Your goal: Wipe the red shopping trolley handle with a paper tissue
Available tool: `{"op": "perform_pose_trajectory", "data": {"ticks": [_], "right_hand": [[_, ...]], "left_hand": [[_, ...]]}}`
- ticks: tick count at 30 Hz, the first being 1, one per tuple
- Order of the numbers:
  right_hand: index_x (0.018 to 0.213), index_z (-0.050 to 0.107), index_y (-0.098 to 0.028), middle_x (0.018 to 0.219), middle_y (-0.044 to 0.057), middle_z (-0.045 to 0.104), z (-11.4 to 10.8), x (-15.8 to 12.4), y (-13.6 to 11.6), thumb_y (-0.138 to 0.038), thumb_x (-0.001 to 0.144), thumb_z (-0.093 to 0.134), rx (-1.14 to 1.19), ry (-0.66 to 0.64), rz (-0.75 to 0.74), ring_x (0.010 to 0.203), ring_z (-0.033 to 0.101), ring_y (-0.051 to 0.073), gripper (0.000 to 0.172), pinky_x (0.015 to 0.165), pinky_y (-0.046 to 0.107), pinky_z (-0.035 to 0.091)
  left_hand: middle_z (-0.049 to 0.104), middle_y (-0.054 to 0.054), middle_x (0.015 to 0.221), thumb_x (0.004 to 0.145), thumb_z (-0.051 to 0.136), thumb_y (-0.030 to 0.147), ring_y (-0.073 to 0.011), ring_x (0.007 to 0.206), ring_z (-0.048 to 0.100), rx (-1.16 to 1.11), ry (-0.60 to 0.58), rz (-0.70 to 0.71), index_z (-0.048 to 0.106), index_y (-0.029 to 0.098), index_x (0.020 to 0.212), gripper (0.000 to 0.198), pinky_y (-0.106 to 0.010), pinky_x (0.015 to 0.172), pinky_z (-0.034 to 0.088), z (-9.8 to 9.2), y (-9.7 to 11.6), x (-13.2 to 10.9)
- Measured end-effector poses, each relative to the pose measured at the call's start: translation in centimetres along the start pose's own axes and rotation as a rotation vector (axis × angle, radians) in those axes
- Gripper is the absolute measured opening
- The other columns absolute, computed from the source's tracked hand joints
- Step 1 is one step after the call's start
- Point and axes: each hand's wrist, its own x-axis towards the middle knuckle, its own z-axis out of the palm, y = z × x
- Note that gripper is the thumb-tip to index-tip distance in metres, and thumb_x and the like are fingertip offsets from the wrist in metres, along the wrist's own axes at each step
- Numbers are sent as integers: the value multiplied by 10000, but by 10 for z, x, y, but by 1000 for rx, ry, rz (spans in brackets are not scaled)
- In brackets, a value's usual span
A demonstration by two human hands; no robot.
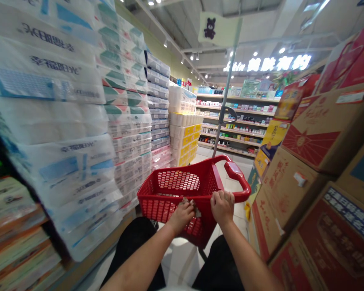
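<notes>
Shop aisle: wrapped paper packs (pixel 60 121) at 9 o'clock, stacked cartons (pixel 291 194) at 4 o'clock, lit shelves (pixel 245 106) at 1 o'clock.
Red cart (pixel 157 208): at 6 o'clock; long axis runs roughly 9-to-3, handle (pixel 235 171) at its 3 o'clock end.
Right hand (pixel 223 206): curled over the near rim (pixel 166 198), nearer the handle than the other.
Left hand (pixel 182 216): fingers closed on a crumpled wad (pixel 197 210), cloth or paper, against the cart's near side.
</notes>
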Motion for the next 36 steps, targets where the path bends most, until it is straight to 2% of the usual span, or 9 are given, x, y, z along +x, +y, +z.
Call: {"op": "perform_pose_trajectory", "data": {"ticks": [2, 6, 12, 18, 21, 25, 29, 32, 36], "right_hand": [[763, 586, -209, 782, 32, 572, 0, 1, 0, -209, 891, 501, 1, 3, 5, 894, 469, 216, 154, 973, 400, 279], [774, 595, -207, 781, 35, 571, 0, 1, 0, -209, 890, 503, 2, 12, -5, 897, 470, 219, 148, 964, 403, 287], [781, 599, -208, 790, 39, 569, -2, 1, 0, -200, 890, 496, 8, 13, -15, 904, 466, 220, 150, 958, 402, 286], [762, 586, -205, 776, 38, 566, -1, 1, 0, -219, 895, 493, -7, 3, -16, 897, 463, 221, 163, 966, 398, 274], [766, 585, -206, 787, 38, 571, -1, 1, 1, -220, 900, 485, -7, 6, -9, 906, 461, 221, 168, 969, 397, 266], [826, 604, -208, 819, 39, 584, -1, 0, 2, -211, 901, 485, 17, 8, -25, 933, 466, 220, 141, 981, 395, 267], [826, 614, -207, 818, 39, 591, 2, -1, 2, -206, 895, 495, 26, 24, -12, 926, 474, 220, 138, 987, 404, 279], [826, 621, -205, 832, 45, 597, 2, -1, 2, -210, 895, 501, 28, 24, -8, 942, 479, 227, 138, 982, 414, 289], [866, 636, -203, 855, 49, 609, 0, -1, 2, -208, 899, 501, 34, 11, -17, 956, 488, 226, 138, 990, 416, 293]], "left_hand": [[613, -42, 989, 879, 550, 177, -182, 976, 542, -7, -21, -19, 618, 191, 872, 70, -330, 862, 482, -1, 1, 0], [589, -44, 1086, 905, 512, 195, -196, 1051, 501, -35, 8, -36, 607, 213, 1028, 157, -360, 938, 439, -9, 5, 18], [599, -42, 988, 868, 571, 200, -201, 970, 525, -11, -88, -11, 617, 201, 883, 48, -338, 819, 465, -8, 8, 15], [588, -44, 1135, 926, 489, 222, -187, 1058, 498, -42, 13, -28, 592, 232, 1100, 202, -350, 913, 434, -24, 9, 35], [600, -42, 1118, 914, 507, 189, -189, 1079, 495, -24, 6, -24, 619, 215, 1024, 159, -357, 921, 431, -19, 6, 27], [623, -42, 950, 876, 566, 177, -175, 965, 535, -44, -72, -54, 643, 187, 843, 84, -320, 826, 463, -9, 4, 8], [632, -37, 1037, 914, 509, 201, -173, 998, 535, -107, 37, -69, 637, 209, 999, 153, -333, 876, 464, -30, 5, 31], [619, -51, 1124, 941, 457, 203, -177, 1126, 502, -174, 92, -65, 616, 216, 1086, 216, -367, 983, 428, -44, 5, 49], [634, -40, 1063, 946, 439, 200, -168, 1074, 529, -176, 52, -90, 649, 218, 966, 212, -358, 975, 448, -34, 3, 35]]}}
